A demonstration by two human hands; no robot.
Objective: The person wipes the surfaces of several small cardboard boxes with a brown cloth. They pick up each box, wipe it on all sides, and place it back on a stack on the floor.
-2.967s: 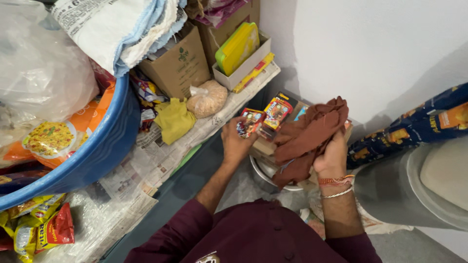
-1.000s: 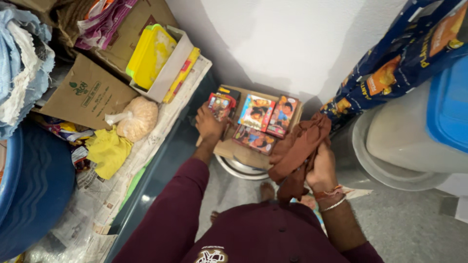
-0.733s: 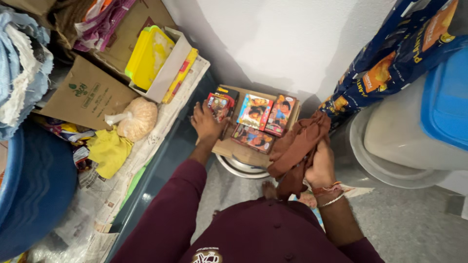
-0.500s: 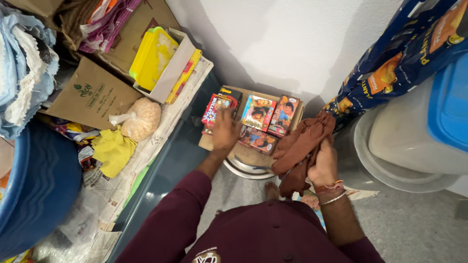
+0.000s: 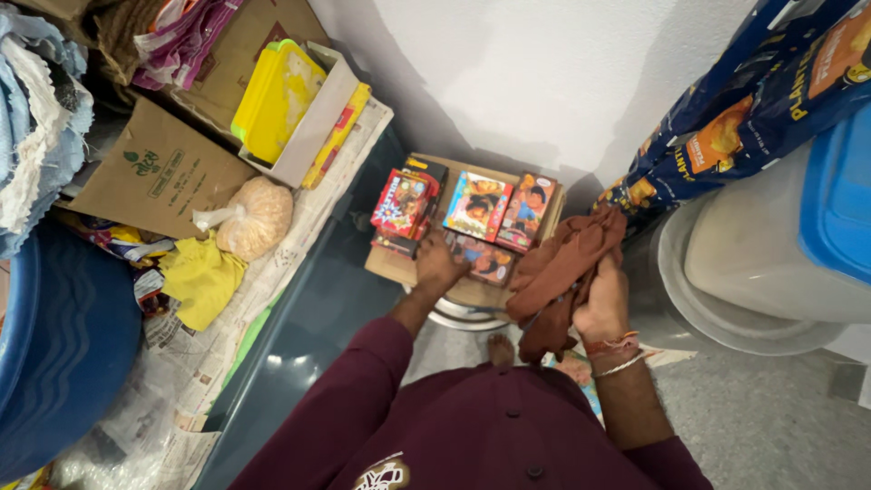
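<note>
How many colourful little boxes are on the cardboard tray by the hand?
4 show. A red small box lies far left, a blue-yellow small box in the middle, an orange-red small box right, and a dark small box in front beside the left hand. More may hide underneath.

Small flat packets (image 5: 476, 218) in red, blue and orange lie side by side in a brown cardboard tray (image 5: 472, 290) by the wall (the left hand (image 5: 438, 265) rests on them). A yellow pack (image 5: 275, 100) sits in a white box on the shelf beside a brown carton (image 5: 159, 172). At right hangs a dark blue bag (image 5: 744, 109) with orange panels.
</note>
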